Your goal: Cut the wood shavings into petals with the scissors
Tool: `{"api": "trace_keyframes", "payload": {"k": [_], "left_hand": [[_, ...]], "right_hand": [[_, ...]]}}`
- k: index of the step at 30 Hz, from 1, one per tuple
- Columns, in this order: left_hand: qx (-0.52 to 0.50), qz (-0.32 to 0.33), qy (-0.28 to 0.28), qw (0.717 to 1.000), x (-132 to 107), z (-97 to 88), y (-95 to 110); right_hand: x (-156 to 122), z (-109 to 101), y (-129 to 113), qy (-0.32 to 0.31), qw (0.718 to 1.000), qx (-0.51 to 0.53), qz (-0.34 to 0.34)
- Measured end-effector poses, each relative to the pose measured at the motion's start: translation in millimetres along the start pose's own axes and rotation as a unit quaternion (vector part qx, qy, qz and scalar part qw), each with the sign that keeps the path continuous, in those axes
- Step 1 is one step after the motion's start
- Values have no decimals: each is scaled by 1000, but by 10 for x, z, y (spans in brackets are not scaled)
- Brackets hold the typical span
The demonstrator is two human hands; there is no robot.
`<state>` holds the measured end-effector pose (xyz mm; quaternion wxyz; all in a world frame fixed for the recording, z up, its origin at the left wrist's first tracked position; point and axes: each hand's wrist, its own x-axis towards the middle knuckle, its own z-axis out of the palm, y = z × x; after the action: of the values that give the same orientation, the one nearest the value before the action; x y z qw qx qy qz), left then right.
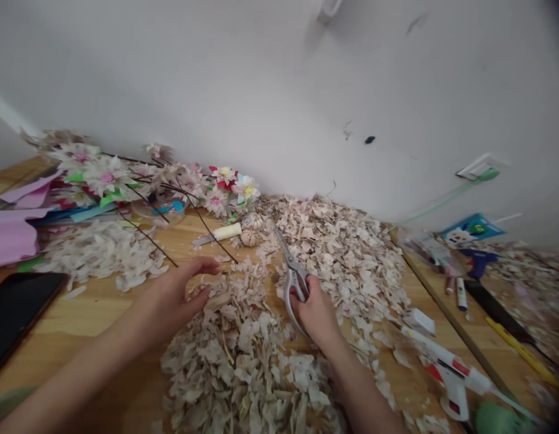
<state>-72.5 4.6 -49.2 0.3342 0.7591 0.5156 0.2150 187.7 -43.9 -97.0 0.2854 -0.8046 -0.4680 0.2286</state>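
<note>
My right hand (pixel 319 311) is wrapped around the handles of a pair of grey metal scissors (pixel 293 271), whose blades point away toward the wall. Left of it, my left hand (pixel 180 292) hovers with thumb and fingers apart, nothing between them. Below both hands spreads a heap of dried, pale garlic-like skins (pixel 243 367). Just beyond the scissors are small garlic-like bulbs (pixel 251 229). A knife with a pale yellow handle (pixel 227 232) lies beside the bulbs, near a thin dark stem (pixel 207 226).
Handmade flowers (pixel 107 176) lie at the back left, above another pile of white flakes (pixel 102 250). A black phone (pixel 21 313) rests at the left. More flakes (pixel 347 253) bank against the wall. On the right are a white glue gun (pixel 455 374), a blue glue gun (pixel 480 260) and a yellow cutter (pixel 523 349).
</note>
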Motion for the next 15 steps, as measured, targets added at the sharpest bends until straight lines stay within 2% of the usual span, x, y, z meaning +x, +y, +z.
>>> {"api": "trace_keyframes", "payload": {"k": [5, 9, 12, 15], "left_hand": [[-137, 6, -28, 990, 46, 289, 255], [-289, -20, -85, 953, 65, 534, 425], [-365, -52, -102, 924, 75, 606, 478], [-414, -78, -125, 898, 92, 588, 462]], "right_hand": [[-148, -47, -146, -47, 983, 175, 4], [-274, -22, -271, -66, 960, 270, 20], [-337, -24, -313, -85, 949, 301, 42], [-369, -43, -318, -108, 933, 336, 70]]}}
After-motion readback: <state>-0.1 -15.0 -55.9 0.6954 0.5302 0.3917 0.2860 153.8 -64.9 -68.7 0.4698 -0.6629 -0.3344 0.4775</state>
